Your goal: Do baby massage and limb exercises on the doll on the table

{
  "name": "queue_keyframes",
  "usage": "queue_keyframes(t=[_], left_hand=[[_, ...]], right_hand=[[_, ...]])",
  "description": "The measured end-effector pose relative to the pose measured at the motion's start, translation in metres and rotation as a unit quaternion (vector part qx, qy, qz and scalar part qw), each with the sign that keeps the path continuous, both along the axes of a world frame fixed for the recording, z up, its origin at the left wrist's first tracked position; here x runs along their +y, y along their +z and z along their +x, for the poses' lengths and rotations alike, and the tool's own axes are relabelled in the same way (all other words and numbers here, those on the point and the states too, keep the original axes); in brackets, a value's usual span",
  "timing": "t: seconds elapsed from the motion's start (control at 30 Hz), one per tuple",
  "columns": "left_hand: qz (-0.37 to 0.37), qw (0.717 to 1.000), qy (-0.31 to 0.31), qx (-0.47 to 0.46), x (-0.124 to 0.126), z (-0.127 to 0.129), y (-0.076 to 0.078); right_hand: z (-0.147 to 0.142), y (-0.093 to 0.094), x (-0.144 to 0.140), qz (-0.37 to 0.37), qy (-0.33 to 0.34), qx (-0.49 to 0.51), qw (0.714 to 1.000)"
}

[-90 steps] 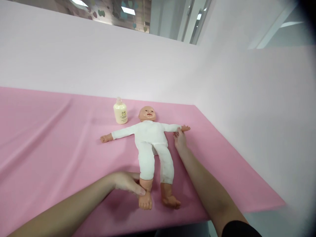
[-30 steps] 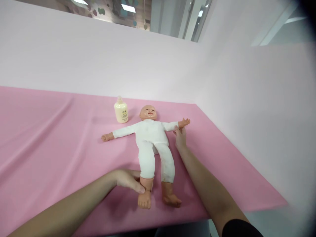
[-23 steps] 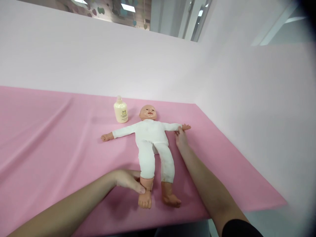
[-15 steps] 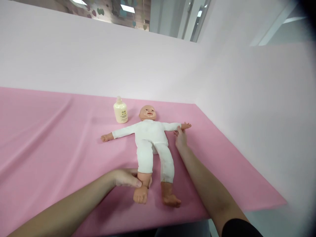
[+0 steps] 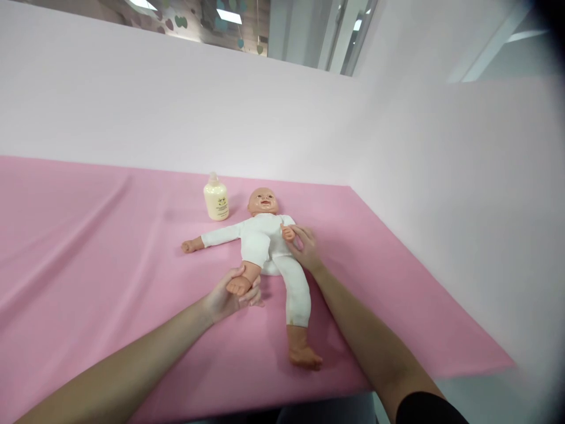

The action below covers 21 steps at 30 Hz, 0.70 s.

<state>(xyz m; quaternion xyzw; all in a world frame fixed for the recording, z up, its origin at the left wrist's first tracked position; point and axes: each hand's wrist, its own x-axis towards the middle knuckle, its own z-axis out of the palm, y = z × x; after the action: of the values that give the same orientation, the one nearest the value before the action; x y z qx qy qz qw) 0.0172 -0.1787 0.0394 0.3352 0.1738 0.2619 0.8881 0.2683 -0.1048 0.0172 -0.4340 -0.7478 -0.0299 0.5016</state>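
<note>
A baby doll (image 5: pixel 260 235) with a white cloth body lies on its back, head toward the wall. My left hand (image 5: pixel 233 293) is closed around the lower part of the doll's leg on the left, which is lifted and bent toward its body. My right hand (image 5: pixel 306 247) grips the doll's arm near its wrist, folded over the chest; the fingers partly hide the forearm. The doll's other arm stretches out to the left, and its other leg lies straight toward the near edge.
A pale yellow pump bottle (image 5: pixel 216 200) stands left of the doll's head. The pink cloth (image 5: pixel 110 253) covering the table has creases on the left. White walls (image 5: pixel 176 106) rise behind and at the right, with a window (image 5: pixel 247 29) above.
My left hand has raised the doll's leg and bent it up toward the body. My right hand has brought the doll's arm inward from outstretched to across the chest.
</note>
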Motion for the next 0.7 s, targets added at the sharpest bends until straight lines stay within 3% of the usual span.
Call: queue_keyframes(t=[0.23, 0.37, 0.53, 0.63, 0.7], left_hand=[[-0.023, 0.998, 0.031, 0.052, -0.004, 0.006, 0.002], [-0.017, 0.998, 0.013, 0.057, -0.002, 0.006, -0.001], [0.024, 0.991, -0.131, 0.014, -0.002, -0.004, -0.009], [0.029, 0.971, -0.234, 0.048, -0.005, -0.011, -0.010], [0.038, 0.961, -0.262, 0.076, -0.007, -0.014, -0.009]], right_hand=[[0.002, 0.001, 0.002, 0.017, 0.026, -0.085, 0.996], [0.002, 0.001, 0.001, 0.004, 0.026, -0.082, 0.996], [0.005, 0.004, 0.002, -0.037, -0.014, 0.097, 0.995], [0.013, 0.007, 0.008, -0.073, -0.015, 0.248, 0.966], [0.022, 0.005, 0.013, -0.080, -0.021, 0.322, 0.943]])
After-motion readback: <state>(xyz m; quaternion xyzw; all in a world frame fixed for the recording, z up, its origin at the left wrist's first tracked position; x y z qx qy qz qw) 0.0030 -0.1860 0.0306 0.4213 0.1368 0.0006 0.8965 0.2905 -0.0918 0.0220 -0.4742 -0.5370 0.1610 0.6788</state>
